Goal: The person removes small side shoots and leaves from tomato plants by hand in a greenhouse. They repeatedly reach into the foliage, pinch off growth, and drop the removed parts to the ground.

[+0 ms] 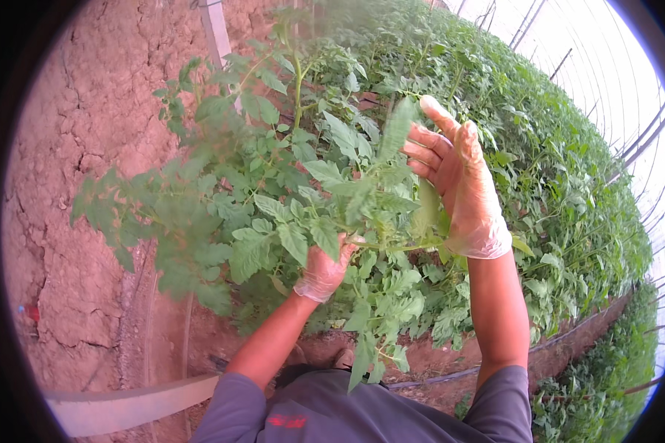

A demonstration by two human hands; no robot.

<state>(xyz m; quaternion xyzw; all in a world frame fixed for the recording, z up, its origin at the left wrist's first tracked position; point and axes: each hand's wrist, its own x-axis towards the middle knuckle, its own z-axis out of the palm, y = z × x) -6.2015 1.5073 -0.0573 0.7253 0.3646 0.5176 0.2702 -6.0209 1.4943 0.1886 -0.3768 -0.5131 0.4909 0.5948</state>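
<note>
Both hands wear thin clear plastic gloves. My left hand is closed around a stem of a leafy tomato plant, partly hidden by leaves. From that hand a green side stem runs right towards my right wrist. Raised higher on the right, my right hand has its fingers apart and its palm turned to the left. A motion-blurred leaf lies against or just beside its fingers; contact cannot be told. Left of centre, more foliage is blurred. An upright main stem rises behind.
A cracked earthen wall stands on the left, with a pale post against it. Another pale beam crosses the lower left. Dense plant rows fill the right, under translucent greenhouse film. A dark hose lies along the soil.
</note>
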